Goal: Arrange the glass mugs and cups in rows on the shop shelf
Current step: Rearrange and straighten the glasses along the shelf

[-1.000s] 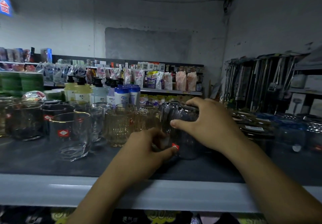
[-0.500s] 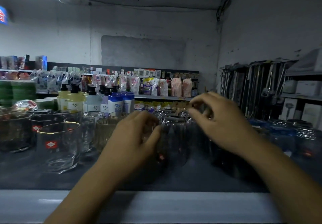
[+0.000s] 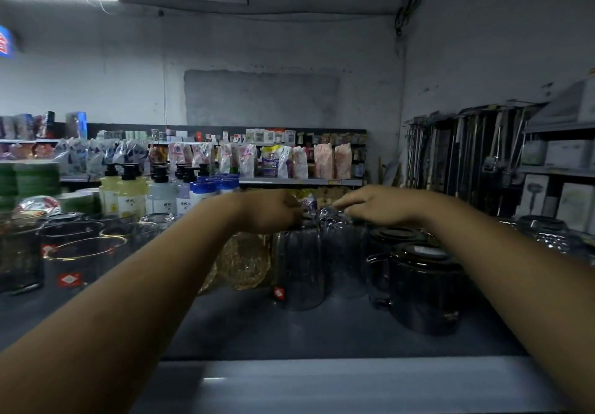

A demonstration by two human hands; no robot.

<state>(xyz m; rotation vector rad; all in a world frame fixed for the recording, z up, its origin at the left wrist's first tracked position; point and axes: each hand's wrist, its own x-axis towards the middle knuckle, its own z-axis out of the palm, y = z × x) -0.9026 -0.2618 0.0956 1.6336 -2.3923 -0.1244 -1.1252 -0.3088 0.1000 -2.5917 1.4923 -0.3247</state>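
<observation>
On the dark shelf, mid-row, a tall glass with a red sticker stands between an amber glass and two dark mugs, and a second glass stands just behind it. The right hand pinches the top of that second glass with curled fingertips. The left hand sits at the tall glass's rim (its fingers are hidden, so I cannot tell its grip). At the left stand gold-rimmed cups, with pump bottles behind.
</observation>
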